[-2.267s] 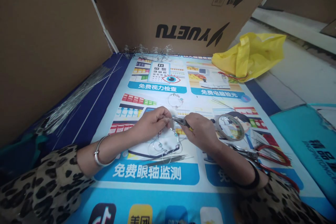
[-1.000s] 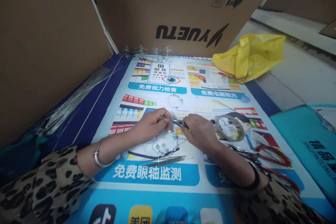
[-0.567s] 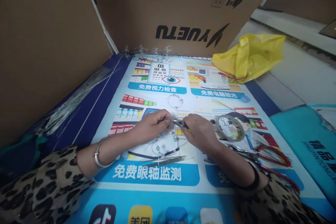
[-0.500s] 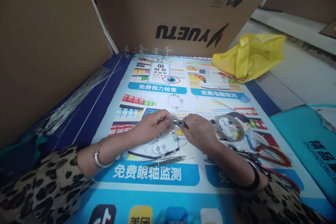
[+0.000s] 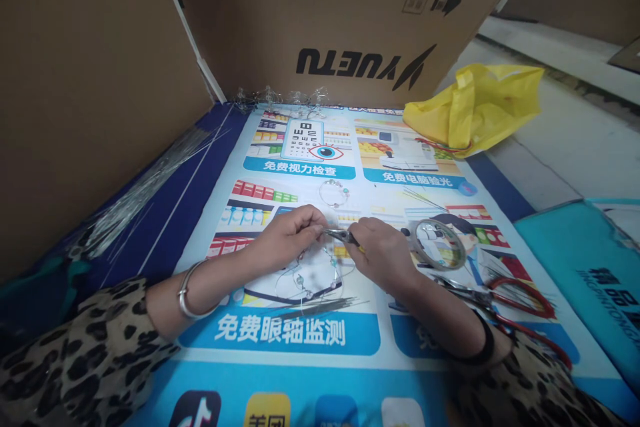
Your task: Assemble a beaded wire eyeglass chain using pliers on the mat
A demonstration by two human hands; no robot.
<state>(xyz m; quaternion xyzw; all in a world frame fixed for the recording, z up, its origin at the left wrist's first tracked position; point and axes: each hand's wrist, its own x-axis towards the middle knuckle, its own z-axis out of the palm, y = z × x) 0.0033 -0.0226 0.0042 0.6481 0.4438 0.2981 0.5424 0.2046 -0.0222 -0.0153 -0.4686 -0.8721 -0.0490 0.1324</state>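
My left hand point(image 5: 293, 235) pinches the top of a beaded wire piece point(image 5: 323, 280), whose thin loops and small pale green and pink beads hang below the fingers. My right hand point(image 5: 384, 255) is wrapped round small pliers point(image 5: 340, 235), with their jaws pointing left and meeting the wire at my left fingertips. The exact grip of the jaws is too small to make out. Just beyond the hands lies a beaded wire ring point(image 5: 334, 193). Under the hanging piece, several short cut wires point(image 5: 320, 307) lie on the printed sheet.
Right of my right hand are a tape roll point(image 5: 461, 255) and red-handled scissors point(image 5: 523, 297). A yellow bag point(image 5: 475, 110) and a teal bag point(image 5: 575, 267) lie further right. Cardboard point(image 5: 350, 13) stands behind wire tangles point(image 5: 280, 99). Long wires point(image 5: 150, 183) and green-handled pliers point(image 5: 55, 280) lie left.
The hanging beaded loops have swung and shifted slightly. My left fingers have moved a little; my right hand and the pliers stay almost in place.
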